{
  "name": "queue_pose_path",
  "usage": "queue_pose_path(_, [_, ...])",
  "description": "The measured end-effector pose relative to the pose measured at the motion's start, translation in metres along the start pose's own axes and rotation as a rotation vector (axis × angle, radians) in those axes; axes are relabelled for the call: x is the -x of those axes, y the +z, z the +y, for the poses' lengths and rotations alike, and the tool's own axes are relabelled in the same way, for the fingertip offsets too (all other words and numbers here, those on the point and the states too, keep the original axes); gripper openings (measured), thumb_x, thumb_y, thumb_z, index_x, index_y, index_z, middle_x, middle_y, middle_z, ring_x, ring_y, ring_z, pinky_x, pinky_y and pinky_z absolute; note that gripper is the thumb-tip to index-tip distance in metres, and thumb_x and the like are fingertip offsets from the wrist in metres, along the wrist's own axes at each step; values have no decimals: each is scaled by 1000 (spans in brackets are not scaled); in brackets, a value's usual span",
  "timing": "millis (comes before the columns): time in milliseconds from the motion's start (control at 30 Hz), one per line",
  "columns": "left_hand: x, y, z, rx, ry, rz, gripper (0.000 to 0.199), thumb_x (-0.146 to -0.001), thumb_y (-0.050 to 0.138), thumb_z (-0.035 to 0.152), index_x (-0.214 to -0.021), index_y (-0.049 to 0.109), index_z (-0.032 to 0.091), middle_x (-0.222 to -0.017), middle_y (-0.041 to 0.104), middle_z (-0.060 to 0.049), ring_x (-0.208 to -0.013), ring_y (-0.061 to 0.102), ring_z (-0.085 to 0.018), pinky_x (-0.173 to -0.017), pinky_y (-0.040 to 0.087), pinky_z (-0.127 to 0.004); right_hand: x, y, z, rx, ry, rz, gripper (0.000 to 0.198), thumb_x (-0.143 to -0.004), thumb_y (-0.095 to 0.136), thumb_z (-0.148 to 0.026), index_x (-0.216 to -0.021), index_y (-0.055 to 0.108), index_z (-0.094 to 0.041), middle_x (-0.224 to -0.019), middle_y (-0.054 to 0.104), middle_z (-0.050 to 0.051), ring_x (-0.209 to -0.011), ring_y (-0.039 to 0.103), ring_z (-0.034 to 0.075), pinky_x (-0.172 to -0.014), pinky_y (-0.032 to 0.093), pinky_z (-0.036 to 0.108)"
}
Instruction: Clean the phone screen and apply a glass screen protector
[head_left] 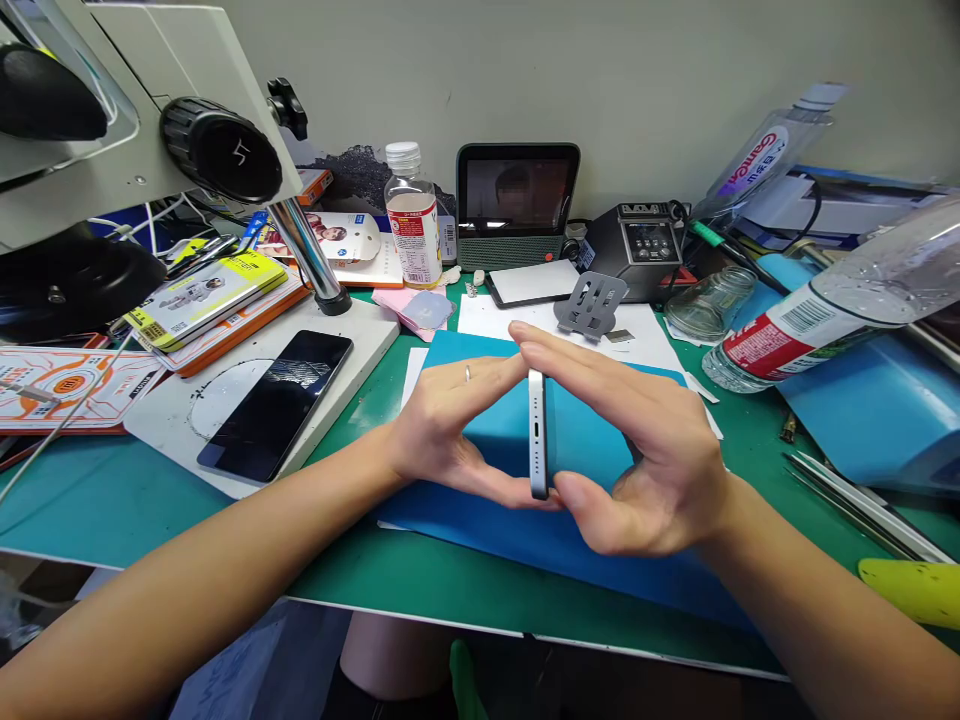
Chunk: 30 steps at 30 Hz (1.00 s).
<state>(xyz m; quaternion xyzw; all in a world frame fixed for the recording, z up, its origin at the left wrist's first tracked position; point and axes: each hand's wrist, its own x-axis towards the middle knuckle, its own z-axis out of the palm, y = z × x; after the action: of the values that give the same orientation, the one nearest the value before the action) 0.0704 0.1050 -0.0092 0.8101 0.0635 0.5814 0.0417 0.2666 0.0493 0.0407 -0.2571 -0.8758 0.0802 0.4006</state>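
white phone held on edge, port end facing camera, upright above blue mat

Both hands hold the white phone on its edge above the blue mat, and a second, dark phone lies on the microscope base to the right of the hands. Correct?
Not quite. In the head view the dark phone lies on the microscope base to the left of the hands, not the right. The left hand and right hand do hold the white phone on edge above the blue mat.

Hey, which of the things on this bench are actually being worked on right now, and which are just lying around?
In hand: white phone, held on edge between left hand and right hand, over the blue mat.

Lying about: dark phone, drink bottle, grey stand, small screen.
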Motion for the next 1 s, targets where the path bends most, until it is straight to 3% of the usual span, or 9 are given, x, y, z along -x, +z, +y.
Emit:
queue_pose_path(133, [1, -4, 0, -22, -1, -39, 93, -72, 78, 66, -143, 53, 13, -104, 77, -14, -89, 77, -26, -75, 62, -32, -1, 0, 1, -61, -5, 4, 76, -74, 72, -35, -146, 52, -17, -151, 55, 18, -137, 54, 35, -113, 47, 48])
queue_pose_path(300, [-3, -5, 4, -2, -35, -55, 82, -69, 82, 63, -130, 61, 13, -89, 75, -8, -74, 74, -20, -68, 60, -27, -2, 3, 0, -155, 41, 11, 71, -73, 71, -29, -141, 54, -19, -147, 57, 18, -135, 56, 35, -113, 45, 51])
queue_pose_path(433, [-5, -3, 6, 16, -32, -51, 74, -69, 84, 61, -121, 65, 12, -88, 75, -8, -75, 74, -20, -68, 60, -27, -2, 5, -2, -239, 114, -8, 71, -71, 72, -26, -139, 53, -25, -147, 55, 13, -136, 52, 35, -112, 44, 54])
queue_pose_path(700, [-6, -6, 6, 0, -28, -84, 74, -76, 75, 67, -127, 60, 15, -90, 76, -7, -73, 75, -21, -66, 61, -30, -2, 6, -8, -328, 207, -33, 71, -68, 69, -18, -136, 51, -30, -149, 53, 9, -139, 49, 34, -110, 47, 52])
queue_pose_path(1000, [-6, -6, 8, 29, -17, -75, 73, -72, 82, 62, -122, 63, 12, -88, 74, -8, -76, 75, -22, -68, 61, -29, -1, 7, -8, -326, 174, -19, 77, -63, 69, -16, -137, 51, -29, -147, 54, 10, -137, 49, 36, -110, 47, 54])
